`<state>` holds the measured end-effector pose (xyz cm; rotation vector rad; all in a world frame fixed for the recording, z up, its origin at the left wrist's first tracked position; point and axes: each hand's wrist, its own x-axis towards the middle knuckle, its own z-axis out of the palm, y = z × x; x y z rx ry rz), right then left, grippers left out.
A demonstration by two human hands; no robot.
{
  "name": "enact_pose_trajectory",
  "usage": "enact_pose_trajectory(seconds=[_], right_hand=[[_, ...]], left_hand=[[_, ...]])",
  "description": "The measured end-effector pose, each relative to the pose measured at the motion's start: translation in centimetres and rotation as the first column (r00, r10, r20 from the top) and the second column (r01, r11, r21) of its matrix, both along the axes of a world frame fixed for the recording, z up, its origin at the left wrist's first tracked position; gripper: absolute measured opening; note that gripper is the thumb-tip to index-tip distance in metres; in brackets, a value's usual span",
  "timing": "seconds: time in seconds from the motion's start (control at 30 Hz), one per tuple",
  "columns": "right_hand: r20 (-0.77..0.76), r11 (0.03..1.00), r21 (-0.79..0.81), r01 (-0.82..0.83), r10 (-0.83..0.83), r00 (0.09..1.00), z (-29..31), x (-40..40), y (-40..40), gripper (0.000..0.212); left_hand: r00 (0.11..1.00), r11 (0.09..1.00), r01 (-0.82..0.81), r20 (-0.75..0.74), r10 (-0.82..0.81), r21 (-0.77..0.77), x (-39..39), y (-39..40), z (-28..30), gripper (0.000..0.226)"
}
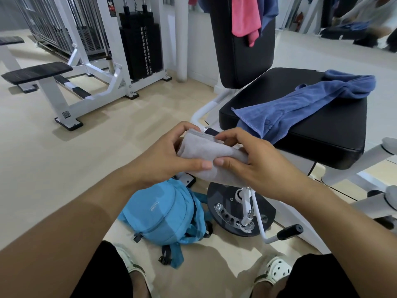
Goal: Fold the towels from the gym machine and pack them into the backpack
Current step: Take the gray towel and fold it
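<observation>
A small grey towel (209, 154), folded into a compact bundle, is held in front of me above the floor. My left hand (169, 155) grips its left end with fingers curled over the top and the thumb underneath. My right hand (251, 160) pinches its right end. A blue towel (300, 106) lies stretched and rumpled across the black seat (322, 143) of the gym machine. A pink towel (246, 17) and a dark blue one (268, 9) hang over the top of the backrest. The light blue backpack (167, 214) lies on the floor below my hands, zipped as far as I can see.
The machine's black adjustment disc (223, 205) and a handle (290, 232) sit on the floor right of the backpack. A white weight-stack machine (139, 41) with a black bench (36, 73) stands at the left. My feet in white clogs are at the bottom edge.
</observation>
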<state>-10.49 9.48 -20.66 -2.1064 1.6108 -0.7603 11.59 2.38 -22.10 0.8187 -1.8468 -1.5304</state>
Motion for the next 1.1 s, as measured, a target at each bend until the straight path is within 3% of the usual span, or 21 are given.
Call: enact_pose_trajectory(seconds=[0.13,0.23,0.37,0.57,0.67,0.8,0.9,1.1], right_hand=[[-0.150,0.993,-0.114,-0.037,0.020,0.989,0.4,0.1,0.0,0.070],[-0.156,0.991,-0.060,-0.118,0.108,0.982,0.1,0.6,0.2,0.078],[-0.029,0.987,0.071,-0.147,0.149,0.988,-0.5,1.4,0.4,0.076],[-0.007,0.992,0.069,-0.102,0.102,0.995,-1.2,2.5,-0.2,0.066],[0.021,0.998,0.020,-0.063,0.063,0.998,-1.8,3.5,-0.2,0.059],[0.058,0.999,0.035,0.024,-0.026,0.998,-3.8,4.8,-0.5,0.050],[-0.036,0.996,0.076,0.055,-0.052,0.998,-6.1,5.7,-1.0,0.050],[-0.203,0.969,0.227,0.094,-0.047,0.978,-11.4,7.1,-2.3,0.049]], left_hand=[[0.999,0.999,-0.009,-0.039,0.007,-0.049,0.0,0.2,0.4,0.033],[0.998,0.997,0.025,-0.052,-0.029,-0.073,-0.1,0.5,0.4,0.024],[0.996,0.991,-0.076,-0.059,0.070,-0.114,-0.6,0.7,0.2,0.030],[0.952,0.917,-0.300,-0.020,0.305,-0.264,-0.7,0.6,-0.3,0.030],[0.920,0.879,-0.337,0.080,0.383,-0.337,-0.5,0.0,-0.9,0.044],[0.891,0.882,-0.298,0.225,0.394,-0.365,0.2,-1.2,-2.4,0.038],[0.866,0.894,-0.275,0.314,0.390,-0.353,1.2,-2.4,-4.1,0.038],[0.782,0.894,-0.379,0.435,0.447,-0.237,2.6,-5.2,-9.7,0.038]])
